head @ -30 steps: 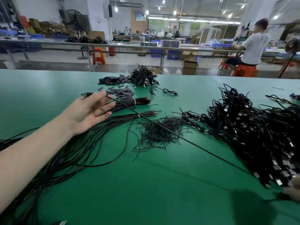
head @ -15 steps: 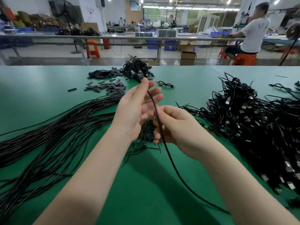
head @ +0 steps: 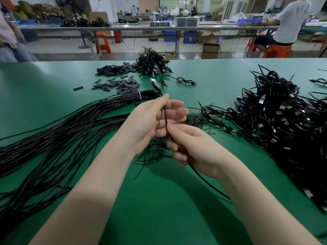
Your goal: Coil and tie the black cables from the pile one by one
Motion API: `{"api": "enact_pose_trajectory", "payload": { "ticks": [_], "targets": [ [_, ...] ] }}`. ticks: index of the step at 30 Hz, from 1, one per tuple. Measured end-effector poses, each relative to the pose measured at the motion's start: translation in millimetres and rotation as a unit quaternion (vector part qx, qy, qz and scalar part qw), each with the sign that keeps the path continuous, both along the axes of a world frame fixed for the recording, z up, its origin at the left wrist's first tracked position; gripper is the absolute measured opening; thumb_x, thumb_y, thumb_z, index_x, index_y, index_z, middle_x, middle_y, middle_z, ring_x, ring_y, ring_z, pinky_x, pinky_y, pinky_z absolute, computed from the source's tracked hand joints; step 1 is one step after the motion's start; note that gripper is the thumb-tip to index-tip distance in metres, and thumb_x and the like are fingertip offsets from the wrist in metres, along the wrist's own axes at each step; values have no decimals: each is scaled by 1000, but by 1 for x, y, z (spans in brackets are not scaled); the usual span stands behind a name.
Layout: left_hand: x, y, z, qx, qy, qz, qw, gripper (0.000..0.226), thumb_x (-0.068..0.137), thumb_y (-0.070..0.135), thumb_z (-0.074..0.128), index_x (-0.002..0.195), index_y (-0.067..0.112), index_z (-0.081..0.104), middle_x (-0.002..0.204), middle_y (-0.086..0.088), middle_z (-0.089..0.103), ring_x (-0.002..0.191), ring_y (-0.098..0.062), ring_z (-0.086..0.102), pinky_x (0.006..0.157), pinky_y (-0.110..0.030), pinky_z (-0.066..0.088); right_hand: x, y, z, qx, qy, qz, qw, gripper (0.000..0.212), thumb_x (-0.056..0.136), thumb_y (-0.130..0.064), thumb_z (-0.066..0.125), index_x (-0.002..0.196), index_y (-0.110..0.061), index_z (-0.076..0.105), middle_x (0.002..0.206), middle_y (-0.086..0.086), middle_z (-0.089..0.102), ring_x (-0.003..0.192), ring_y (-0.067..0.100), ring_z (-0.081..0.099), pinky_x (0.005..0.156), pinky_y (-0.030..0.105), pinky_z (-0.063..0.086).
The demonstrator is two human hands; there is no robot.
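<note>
A thin black cable (head: 165,119) runs across the left hand's fingers (head: 174,112) and through the right hand's fingers (head: 174,138), its silver-tipped black plug (head: 155,84) beyond the fingertips. Under both hands lies a plain green table (head: 159,209). Left of the fingers spread glossy black cable bundles (head: 70,124), one banded white; right of them, a black cable pile (head: 283,121) flecked with silver plugs; beyond them, dark grey sleeves (head: 122,84)
</note>
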State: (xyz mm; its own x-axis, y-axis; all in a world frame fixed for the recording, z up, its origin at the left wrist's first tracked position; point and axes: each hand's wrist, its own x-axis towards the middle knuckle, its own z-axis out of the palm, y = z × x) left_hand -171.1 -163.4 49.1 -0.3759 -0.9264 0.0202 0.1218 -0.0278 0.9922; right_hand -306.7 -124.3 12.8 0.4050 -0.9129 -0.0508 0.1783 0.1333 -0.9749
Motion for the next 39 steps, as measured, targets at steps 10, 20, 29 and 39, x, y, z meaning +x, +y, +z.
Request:
{"api": "enact_pose_trajectory", "payload": {
  "ticks": [10, 20, 29, 39],
  "targets": [
    [12, 12, -1, 38, -250, -297, 921, 51, 101, 42, 31, 77, 21, 70, 59, -5, 70, 56, -18, 67, 64, -24, 54, -48, -5, 13, 40, 296, -93, 950, 45, 91, -52, 53, 61, -19, 55, 47, -11, 30, 39, 8, 19, 42, 18, 14],
    [4, -6, 0, 108, 143, -98, 979, 52, 103, 40, 26, 113, 12, 68, 117, -7, 71, 112, -19, 65, 102, -32, 47, -20, 9, 22, 3, 58, 85, 995, 25, 100, -36, 43, 93, -26, 65, 57, -7, 38, 44, 8, 29, 43, 18, 30],
    [19, 12, 10, 10, -128, -295, 947, 53, 97, 38, 35, 63, 16, 70, 54, -3, 65, 47, -15, 62, 55, -23, 51, -62, -9, 0, -21, 362, -150, 920, 51, 75, -64, 66, 58, -21, 43, 54, -4, 30, 44, 12, 22, 44, 21, 16],
    [4, 0, 6, 109, 215, -116, 964, 50, 104, 37, 26, 118, 9, 66, 111, -8, 73, 101, -17, 69, 88, -30, 55, -34, 3, 18, -40, 78, 96, 992, 25, 93, -44, 52, 95, -29, 72, 59, -9, 36, 45, 8, 30, 44, 18, 31]
  ]
}}
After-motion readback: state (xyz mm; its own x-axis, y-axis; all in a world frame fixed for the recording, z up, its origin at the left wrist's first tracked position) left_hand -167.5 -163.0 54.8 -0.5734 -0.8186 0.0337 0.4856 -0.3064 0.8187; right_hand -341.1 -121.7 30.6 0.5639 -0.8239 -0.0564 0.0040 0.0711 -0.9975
